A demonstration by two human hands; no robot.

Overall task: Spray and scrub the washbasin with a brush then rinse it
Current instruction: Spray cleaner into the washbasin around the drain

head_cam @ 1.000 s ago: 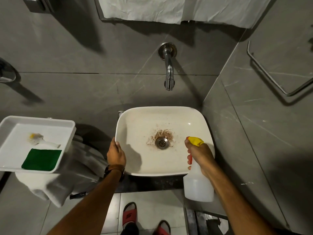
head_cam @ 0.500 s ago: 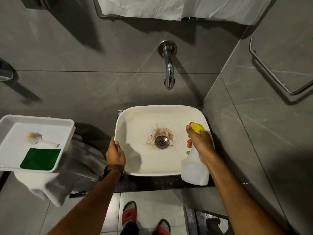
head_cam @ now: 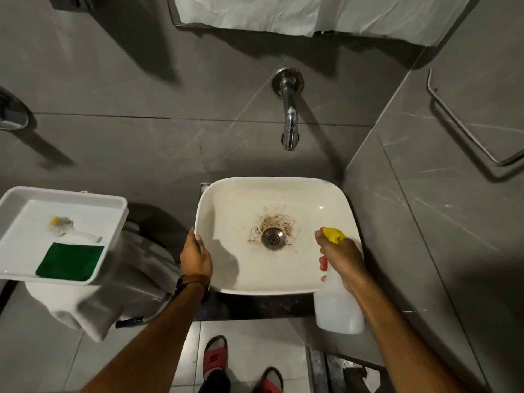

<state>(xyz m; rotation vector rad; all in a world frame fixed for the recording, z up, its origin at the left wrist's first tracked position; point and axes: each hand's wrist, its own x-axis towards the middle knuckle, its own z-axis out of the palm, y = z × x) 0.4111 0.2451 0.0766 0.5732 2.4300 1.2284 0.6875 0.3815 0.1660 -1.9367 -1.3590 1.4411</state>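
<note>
A white washbasin [head_cam: 312, 199] sits below a chrome wall tap [head_cam: 289, 120], with brown grime around its metal drain [head_cam: 273, 238]. My right hand [head_cam: 344, 258] grips a translucent spray bottle [head_cam: 338, 310] with a yellow nozzle [head_cam: 334, 234] over the basin's right side, nozzle pointing toward the drain. My left hand [head_cam: 195, 255] clasps the basin's left rim. A small white brush [head_cam: 72, 229] with a yellow tip lies in a white tray [head_cam: 17, 199] at the left.
A green scouring pad [head_cam: 69, 260] lies in the tray beside the brush. A grey cloth [head_cam: 127, 293] hangs under the tray. Grey tiled walls close in behind and at the right, with a metal rail [head_cam: 465, 129]. My red sandals [head_cam: 215, 357] stand on the floor below.
My right hand first carried the spray bottle up and farther over the basin, then settled back slightly. My left hand stayed on the rim.
</note>
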